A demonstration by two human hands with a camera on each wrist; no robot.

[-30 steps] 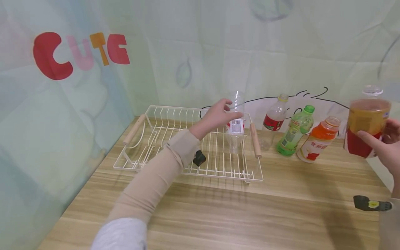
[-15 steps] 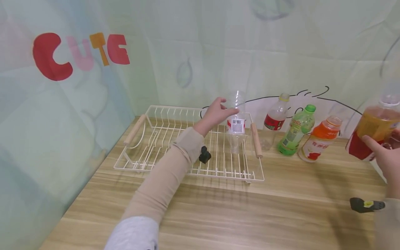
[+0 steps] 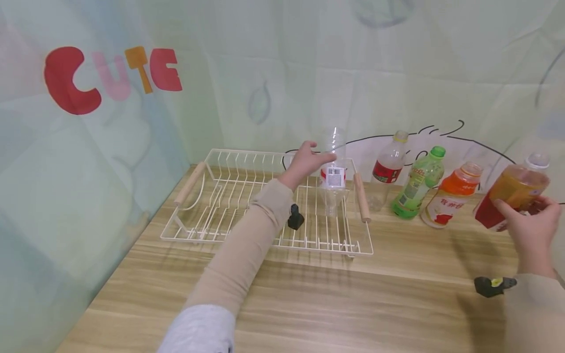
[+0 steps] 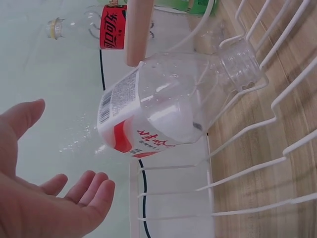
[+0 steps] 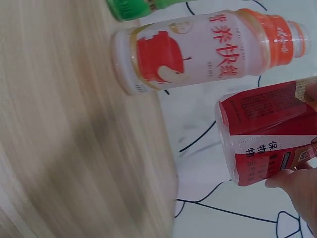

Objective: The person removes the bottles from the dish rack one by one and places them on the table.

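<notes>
A clear plastic bottle (image 3: 334, 179) with a red-and-white label stands neck down in the white wire dish rack (image 3: 265, 245), near its right end. Beside the bottle's upper part is my left hand (image 3: 304, 164); in the left wrist view its fingers are spread and a gap separates them from the label. My right hand (image 3: 535, 230) grips an uncapped bottle (image 3: 514, 193) with a red and amber label, thumb on the near side. That bottle is tilted, mouth up and to the right, above the table. In the right wrist view its squarish red base (image 5: 262, 134) shows, with part of the fingers cut off.
Right of the rack stand a clear bottle with a red label (image 3: 387, 171), a green bottle (image 3: 417, 189) and an orange-and-white bottle (image 3: 450, 198). The rack has wooden handles (image 3: 362, 198) at its ends. A printed curtain hangs behind the wooden table (image 3: 397, 304).
My right hand has tilted the red and amber bottle and brought it lower and a little left. My left hand has drawn back slightly left from the clear bottle, which stays in the rack.
</notes>
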